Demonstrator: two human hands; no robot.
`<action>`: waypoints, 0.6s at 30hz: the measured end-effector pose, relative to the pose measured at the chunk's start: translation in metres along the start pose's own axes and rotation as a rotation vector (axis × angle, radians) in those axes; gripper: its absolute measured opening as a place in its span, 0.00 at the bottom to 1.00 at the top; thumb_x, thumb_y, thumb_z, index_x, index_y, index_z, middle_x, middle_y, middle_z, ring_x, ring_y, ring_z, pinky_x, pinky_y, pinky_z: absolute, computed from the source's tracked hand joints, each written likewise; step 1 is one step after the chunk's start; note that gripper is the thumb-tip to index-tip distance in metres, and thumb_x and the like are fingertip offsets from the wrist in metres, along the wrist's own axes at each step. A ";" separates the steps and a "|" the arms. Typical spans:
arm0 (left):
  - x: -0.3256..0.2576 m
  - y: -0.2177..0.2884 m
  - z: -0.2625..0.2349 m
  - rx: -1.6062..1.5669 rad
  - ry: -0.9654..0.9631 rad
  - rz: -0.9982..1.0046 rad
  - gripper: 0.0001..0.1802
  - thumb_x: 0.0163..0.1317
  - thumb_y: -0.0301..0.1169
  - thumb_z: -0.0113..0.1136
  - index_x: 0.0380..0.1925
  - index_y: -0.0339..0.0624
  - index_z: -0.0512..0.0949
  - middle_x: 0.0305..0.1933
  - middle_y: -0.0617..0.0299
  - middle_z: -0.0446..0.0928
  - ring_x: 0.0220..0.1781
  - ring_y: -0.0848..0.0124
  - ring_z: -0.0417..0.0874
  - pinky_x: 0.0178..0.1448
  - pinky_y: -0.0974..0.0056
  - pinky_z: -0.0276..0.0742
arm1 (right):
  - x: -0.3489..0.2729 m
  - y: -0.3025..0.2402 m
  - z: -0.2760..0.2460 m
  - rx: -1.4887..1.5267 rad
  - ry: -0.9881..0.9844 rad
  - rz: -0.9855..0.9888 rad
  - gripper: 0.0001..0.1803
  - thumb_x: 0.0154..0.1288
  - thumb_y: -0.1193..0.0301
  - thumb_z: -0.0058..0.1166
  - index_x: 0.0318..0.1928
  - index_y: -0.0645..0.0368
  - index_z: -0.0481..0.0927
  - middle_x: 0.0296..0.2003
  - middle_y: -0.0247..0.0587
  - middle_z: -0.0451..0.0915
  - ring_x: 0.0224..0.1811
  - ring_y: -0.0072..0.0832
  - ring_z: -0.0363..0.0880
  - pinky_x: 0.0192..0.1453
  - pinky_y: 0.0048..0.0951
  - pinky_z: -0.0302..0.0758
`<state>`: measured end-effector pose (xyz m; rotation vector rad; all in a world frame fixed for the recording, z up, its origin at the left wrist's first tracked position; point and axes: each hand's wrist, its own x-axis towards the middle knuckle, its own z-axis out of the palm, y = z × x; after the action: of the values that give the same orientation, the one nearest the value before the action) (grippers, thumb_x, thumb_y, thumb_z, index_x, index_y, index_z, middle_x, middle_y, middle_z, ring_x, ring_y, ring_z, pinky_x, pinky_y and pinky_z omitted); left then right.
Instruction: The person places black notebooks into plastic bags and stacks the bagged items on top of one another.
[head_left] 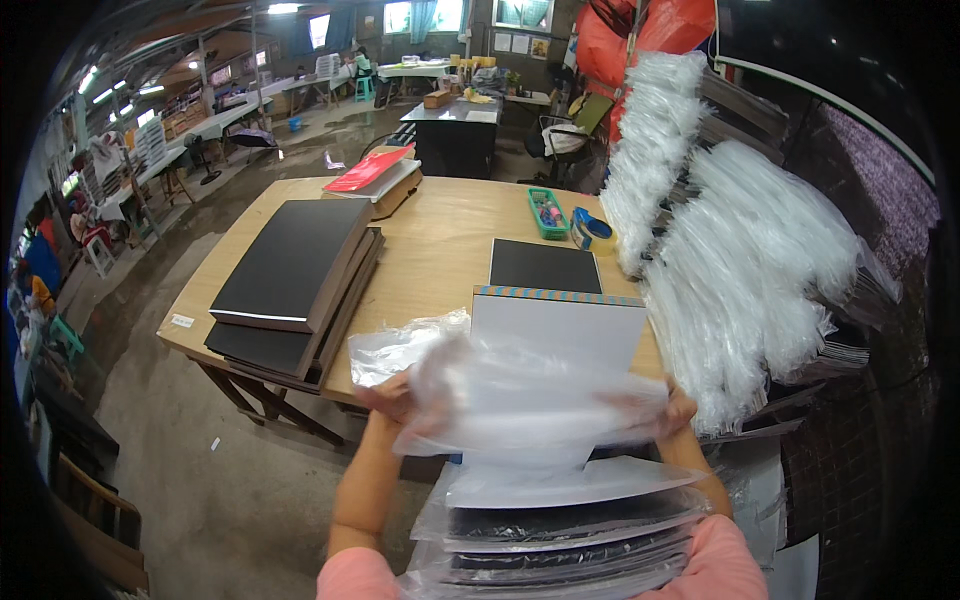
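Note:
A clear plastic bag, smeared by motion, stretches between my hands above the table's near edge. My left hand grips its left side, and some fingers are veiled by the film. At the other side, my right hand is closed on the plastic, its fingers partly covered. Behind the bag lies a white sheet with a blue and orange striped top edge. It overlaps a black sheet. Crumpled clear plastic rests beside my left hand. Nearest me, several black sheets in clear bags are stacked between my forearms.
Thick stacks of black sheets stand on the table's left, with a red-topped pile behind. A green basket and tape rolls sit at the far right. Large heaps of plastic bags border the right side.

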<state>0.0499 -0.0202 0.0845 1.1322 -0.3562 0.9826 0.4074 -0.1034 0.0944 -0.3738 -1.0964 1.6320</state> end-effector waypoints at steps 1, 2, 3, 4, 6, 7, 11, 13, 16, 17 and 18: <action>-0.003 0.004 -0.007 0.486 0.062 -0.129 0.24 0.46 0.35 0.63 0.43 0.35 0.72 0.32 0.55 0.77 0.25 0.75 0.75 0.28 0.69 0.70 | -0.012 -0.006 -0.021 -0.029 0.222 -0.035 0.10 0.53 0.73 0.59 0.37 0.61 0.83 0.34 0.49 0.78 0.35 0.28 0.76 0.27 0.24 0.68; 0.008 -0.004 -0.008 0.816 0.220 -0.202 0.25 0.45 0.31 0.62 0.46 0.37 0.71 0.29 0.56 0.77 0.25 0.71 0.76 0.28 0.68 0.71 | -0.018 -0.008 -0.049 -0.131 0.317 -0.107 0.12 0.52 0.78 0.56 0.39 0.60 0.83 0.36 0.49 0.77 0.32 0.25 0.74 0.26 0.23 0.67; 0.014 -0.013 -0.004 1.156 0.401 -0.280 0.27 0.44 0.27 0.61 0.49 0.39 0.70 0.27 0.57 0.76 0.24 0.67 0.77 0.27 0.66 0.71 | -0.013 -0.003 -0.053 -0.440 0.464 -0.142 0.15 0.51 0.79 0.54 0.42 0.62 0.82 0.33 0.46 0.76 0.31 0.24 0.74 0.26 0.22 0.68; 0.022 -0.023 0.000 1.495 0.583 -0.358 0.30 0.43 0.23 0.60 0.52 0.41 0.69 0.24 0.57 0.75 0.24 0.63 0.78 0.27 0.65 0.71 | -0.003 0.000 -0.059 -0.753 0.605 -0.174 0.17 0.51 0.81 0.51 0.45 0.64 0.80 0.30 0.43 0.75 0.31 0.22 0.74 0.25 0.20 0.69; 0.043 -0.028 0.003 1.809 0.626 -0.232 0.35 0.41 0.19 0.57 0.55 0.51 0.72 0.35 0.53 0.72 0.24 0.58 0.77 0.27 0.61 0.71 | 0.029 0.001 -0.045 -1.181 0.772 -0.355 0.17 0.51 0.83 0.48 0.44 0.65 0.80 0.26 0.38 0.74 0.26 0.20 0.71 0.24 0.19 0.68; 0.050 -0.028 0.002 1.971 0.578 -0.253 0.35 0.40 0.19 0.57 0.55 0.53 0.72 0.37 0.53 0.70 0.24 0.57 0.76 0.27 0.60 0.71 | 0.054 0.000 -0.027 -1.290 0.798 -0.514 0.14 0.51 0.83 0.48 0.40 0.65 0.81 0.24 0.34 0.74 0.22 0.20 0.68 0.24 0.19 0.66; 0.053 -0.009 0.042 1.994 0.426 -0.106 0.24 0.41 0.19 0.59 0.42 0.52 0.82 0.39 0.56 0.67 0.24 0.59 0.74 0.28 0.59 0.71 | 0.049 -0.021 -0.022 -1.520 0.752 -0.739 0.08 0.54 0.82 0.49 0.32 0.66 0.82 0.17 0.27 0.72 0.18 0.18 0.67 0.24 0.19 0.64; 0.048 0.012 0.050 1.739 0.381 -0.249 0.07 0.50 0.22 0.60 0.28 0.43 0.85 0.39 0.59 0.69 0.28 0.64 0.76 0.30 0.63 0.71 | 0.031 -0.030 -0.012 -1.342 0.682 -0.520 0.08 0.54 0.82 0.49 0.31 0.66 0.82 0.20 0.29 0.74 0.20 0.18 0.70 0.25 0.18 0.65; 0.034 0.023 0.003 0.560 0.419 -0.633 0.07 0.57 0.29 0.61 0.26 0.38 0.84 0.43 0.63 0.72 0.30 0.71 0.75 0.32 0.66 0.71 | 0.004 -0.043 -0.007 -0.815 0.522 -0.106 0.06 0.54 0.80 0.53 0.32 0.66 0.82 0.24 0.37 0.79 0.25 0.22 0.77 0.31 0.19 0.71; 0.033 0.023 0.008 0.348 0.506 -0.751 0.11 0.62 0.33 0.58 0.29 0.36 0.82 0.40 0.67 0.74 0.29 0.77 0.72 0.29 0.69 0.69 | -0.003 -0.041 -0.012 -0.540 0.472 -0.015 0.06 0.54 0.78 0.55 0.33 0.66 0.81 0.26 0.39 0.80 0.25 0.23 0.78 0.32 0.20 0.72; 0.027 0.020 0.007 0.214 0.557 -0.786 0.10 0.62 0.33 0.58 0.31 0.38 0.81 0.38 0.68 0.74 0.28 0.78 0.72 0.28 0.71 0.68 | -0.012 -0.040 -0.017 -0.269 0.417 0.069 0.07 0.54 0.76 0.57 0.34 0.66 0.81 0.27 0.40 0.81 0.26 0.23 0.78 0.33 0.21 0.73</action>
<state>0.0502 -0.0118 0.1172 1.0043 0.6215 0.5899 0.4477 -0.1065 0.1138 -0.8939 -0.9875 1.3822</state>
